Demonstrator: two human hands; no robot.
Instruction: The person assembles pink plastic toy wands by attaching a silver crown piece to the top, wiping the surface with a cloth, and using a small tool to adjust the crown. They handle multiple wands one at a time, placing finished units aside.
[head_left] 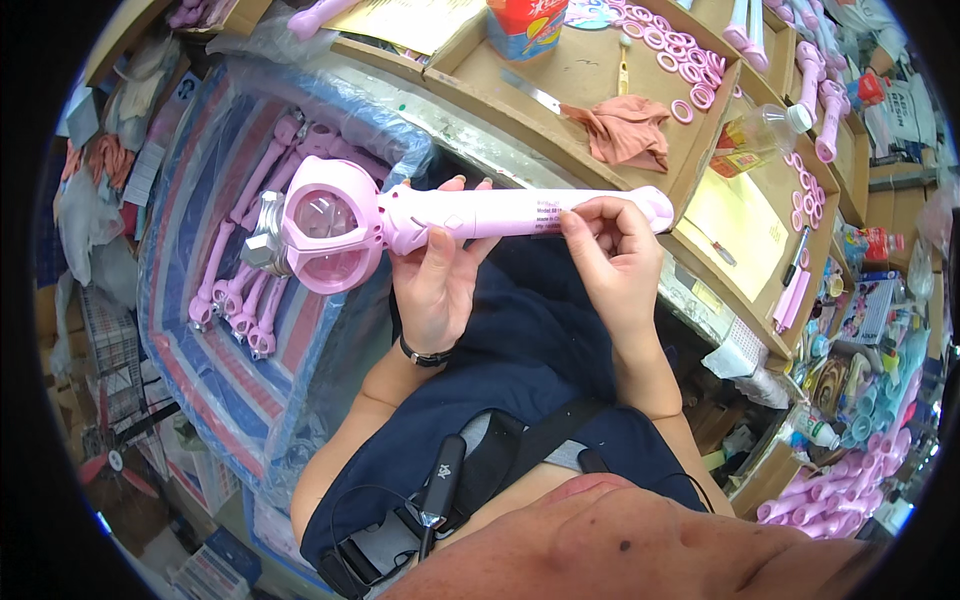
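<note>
A pink toy wand (490, 213) lies level across the view in front of my chest. Its round, caged head with a clear window is at the left, with a silver faceted piece beyond it. My left hand (436, 295) grips the wand near its neck, thumb in front and fingers behind. Over the handle's right part, my right hand (625, 255) has its fingers curled and its thumb pressed at the end of a small printed label (548, 214). Whether the thumb pinches the label's edge is hard to tell.
At left, a striped bag (175, 300) under clear plastic holds several pink wands (262, 325). Cardboard trays ahead hold pink rings (690, 62), a brown cloth (628, 130), a clear bottle (755, 140) and a yellow sheet (735, 225). More pink parts (840, 490) are piled at lower right.
</note>
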